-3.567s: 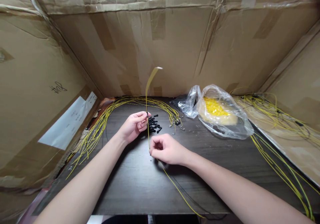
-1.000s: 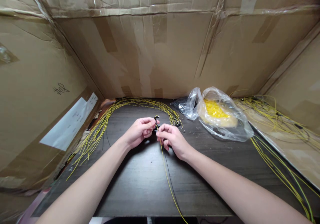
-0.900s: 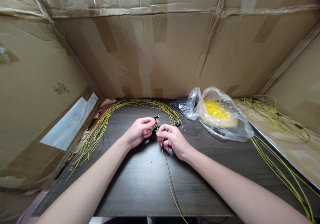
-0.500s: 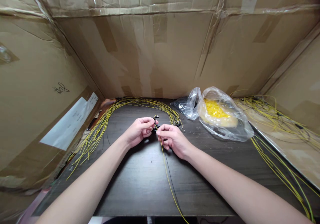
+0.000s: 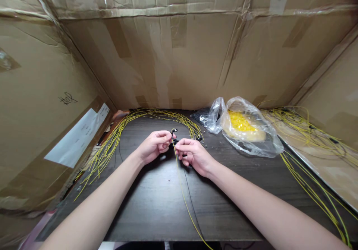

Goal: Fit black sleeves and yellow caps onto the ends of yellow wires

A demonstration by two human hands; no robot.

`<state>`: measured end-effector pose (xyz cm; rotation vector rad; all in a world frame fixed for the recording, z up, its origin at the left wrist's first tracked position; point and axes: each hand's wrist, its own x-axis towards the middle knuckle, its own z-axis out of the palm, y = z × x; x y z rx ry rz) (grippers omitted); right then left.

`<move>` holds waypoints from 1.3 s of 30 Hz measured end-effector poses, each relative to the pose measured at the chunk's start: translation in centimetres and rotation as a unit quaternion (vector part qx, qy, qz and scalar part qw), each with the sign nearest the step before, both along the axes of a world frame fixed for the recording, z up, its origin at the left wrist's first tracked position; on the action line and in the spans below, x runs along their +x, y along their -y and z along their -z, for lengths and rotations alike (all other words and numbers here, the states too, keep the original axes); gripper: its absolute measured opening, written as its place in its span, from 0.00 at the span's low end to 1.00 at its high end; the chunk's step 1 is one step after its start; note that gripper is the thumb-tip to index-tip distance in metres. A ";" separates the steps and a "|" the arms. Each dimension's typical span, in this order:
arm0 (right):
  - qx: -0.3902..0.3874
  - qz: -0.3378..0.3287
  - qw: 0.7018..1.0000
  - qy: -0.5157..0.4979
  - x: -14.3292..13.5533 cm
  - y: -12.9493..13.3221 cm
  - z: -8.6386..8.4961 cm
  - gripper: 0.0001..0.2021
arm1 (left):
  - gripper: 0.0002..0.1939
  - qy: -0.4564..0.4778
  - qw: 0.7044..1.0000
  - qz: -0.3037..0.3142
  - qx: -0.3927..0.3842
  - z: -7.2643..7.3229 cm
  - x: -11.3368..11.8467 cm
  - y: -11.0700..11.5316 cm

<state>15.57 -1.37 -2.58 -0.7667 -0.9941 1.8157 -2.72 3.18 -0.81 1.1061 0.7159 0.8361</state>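
Note:
Between the fingertips of my left hand [image 5: 155,145] is a small black part [image 5: 173,131] with a curved tip, its exact kind too small to make out. My right hand [image 5: 195,154] pinches a thin yellow wire [image 5: 181,190] just below that part. The wire runs down over the table's front edge, with a dark line, perhaps its shadow, beside it. Behind my fingertips lie more small black pieces [image 5: 172,144], partly hidden by both hands. Both hands are closed and close together over the dark table [image 5: 151,212].
A bundle of yellow wires [image 5: 117,130] arcs across the back and left. An open plastic bag of yellow pieces [image 5: 242,121] stands at the back right, beside a bag of black pieces [image 5: 205,117]. More yellow wires [image 5: 316,130] lie on cardboard at right. Cardboard walls [image 5: 156,63] surround the table.
The yellow wire below my fingers has swung slightly left near the top. The black part has tilted and shifted a little left; both hands stay nearly in place.

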 end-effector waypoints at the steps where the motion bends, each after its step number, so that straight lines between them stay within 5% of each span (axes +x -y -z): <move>1: -0.004 0.003 1.000 -0.002 0.0 0.0 0.0 0.14 | 0.11 -0.001 1.000 -0.002 0.002 0.0 0.0 0.0; 29: -0.026 0.005 0.999 -0.036 -0.1 -0.2 0.2 0.18 | 0.10 -0.009 1.000 0.004 0.017 0.4 -0.1 -0.2; 39: 0.024 -0.025 0.999 0.004 -0.2 0.0 0.0 0.14 | 0.10 -0.007 1.000 -0.003 0.019 0.6 -0.1 -0.3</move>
